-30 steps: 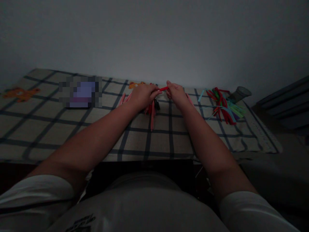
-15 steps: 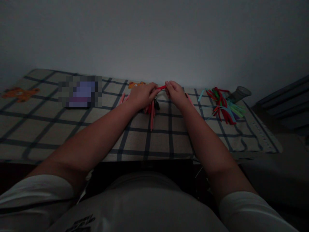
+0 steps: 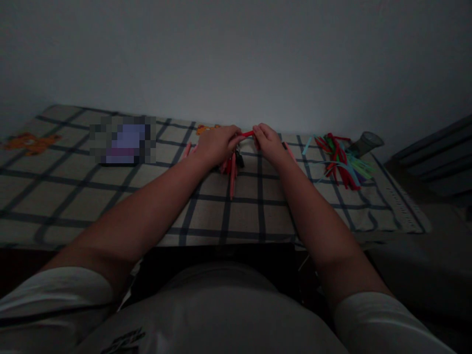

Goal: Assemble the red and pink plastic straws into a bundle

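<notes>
a red strip (image 3: 248,133) held above the checked cloth (image 3: 243,221)
the person's left hand (image 3: 217,144) and right hand (image 3: 269,143) are just apart, each closed in a pinch on the strip, whose short middle spans the gap. it looks light, soft and bendable, probably hard to break; a gentle pinch near either end should suit, as the middle may twist.

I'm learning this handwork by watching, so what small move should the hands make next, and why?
Perhaps anchor the red piece with the left hand and turn it slightly with the right hand. Both hands pinch it, with only a short red stretch showing between them, so one could steady it while the other turns.
</notes>
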Tool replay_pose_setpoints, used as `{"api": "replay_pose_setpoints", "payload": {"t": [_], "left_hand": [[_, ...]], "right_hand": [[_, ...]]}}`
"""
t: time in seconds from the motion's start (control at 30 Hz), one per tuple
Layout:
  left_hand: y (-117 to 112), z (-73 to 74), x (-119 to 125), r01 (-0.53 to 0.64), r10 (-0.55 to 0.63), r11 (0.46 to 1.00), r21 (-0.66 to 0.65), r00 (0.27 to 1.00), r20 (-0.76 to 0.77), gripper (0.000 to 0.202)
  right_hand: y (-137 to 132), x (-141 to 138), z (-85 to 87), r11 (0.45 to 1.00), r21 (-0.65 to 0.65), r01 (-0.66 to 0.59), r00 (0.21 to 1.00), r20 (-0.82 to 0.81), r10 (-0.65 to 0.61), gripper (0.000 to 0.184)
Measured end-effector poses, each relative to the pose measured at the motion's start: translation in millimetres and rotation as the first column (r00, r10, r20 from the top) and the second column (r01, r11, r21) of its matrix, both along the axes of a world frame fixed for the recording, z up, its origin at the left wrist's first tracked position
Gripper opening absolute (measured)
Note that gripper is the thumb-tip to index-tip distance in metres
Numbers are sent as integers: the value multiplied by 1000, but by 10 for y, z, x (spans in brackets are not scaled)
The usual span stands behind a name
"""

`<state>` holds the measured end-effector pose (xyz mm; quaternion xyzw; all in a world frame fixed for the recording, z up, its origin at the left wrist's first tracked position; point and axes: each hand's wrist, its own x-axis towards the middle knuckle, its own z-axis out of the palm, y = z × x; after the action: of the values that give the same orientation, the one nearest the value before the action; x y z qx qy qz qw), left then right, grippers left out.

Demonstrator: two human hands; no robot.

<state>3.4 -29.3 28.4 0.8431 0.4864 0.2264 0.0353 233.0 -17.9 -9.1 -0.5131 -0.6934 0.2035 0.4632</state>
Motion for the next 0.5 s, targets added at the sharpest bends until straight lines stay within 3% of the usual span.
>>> {"api": "replay_pose_setpoints", "payload": {"t": [0.4,0.5], "left_hand": [[-46,33,-25,-19,19,999,-32,1000,2,57],[-29,14,-38,-27,27,999,-26,1000,10,48]], "right_hand": [[-117,-69,85,998,-22,-51,996,-77,49,63],[-94,-78,62,998,-41,-56,992,-115,51,63]]}}
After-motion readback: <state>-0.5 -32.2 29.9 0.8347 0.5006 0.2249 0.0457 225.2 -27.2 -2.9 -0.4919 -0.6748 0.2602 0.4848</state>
